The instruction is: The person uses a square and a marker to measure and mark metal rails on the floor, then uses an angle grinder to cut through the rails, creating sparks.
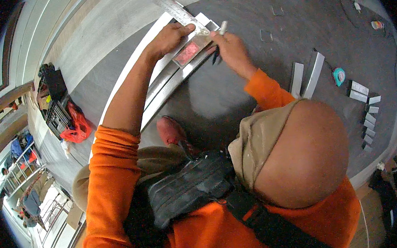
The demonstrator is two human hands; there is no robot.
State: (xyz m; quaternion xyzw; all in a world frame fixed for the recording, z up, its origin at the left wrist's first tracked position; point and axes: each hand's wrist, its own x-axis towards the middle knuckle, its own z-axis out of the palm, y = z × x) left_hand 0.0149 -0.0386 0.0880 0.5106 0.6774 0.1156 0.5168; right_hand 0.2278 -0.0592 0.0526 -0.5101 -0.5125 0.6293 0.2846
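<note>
A metal try square (178, 14) lies across the end of a long white and silver metal profile (157, 92). Its ruled blade points away to the upper left, and a reddish panel shows on its stock. My left hand (167, 41) is closed over the square and profile, thumb pressed near the blade's base. At the profile's far end, my right hand (232, 52) is closed in a pinch around a whitish pen-like stick (223, 27). Its thumb is close to the square's corner. A small dark pointed thing shows below that hand; its kind is unclear.
Two short silver profile pieces (312, 75) lie to the right, beside a teal tape measure (339, 76). Several small cut pieces (369, 124) form a row farther right. At left are a dark crate (59, 117) and a red plastic bag (76, 125). My red shoe (169, 129) is beside the profile.
</note>
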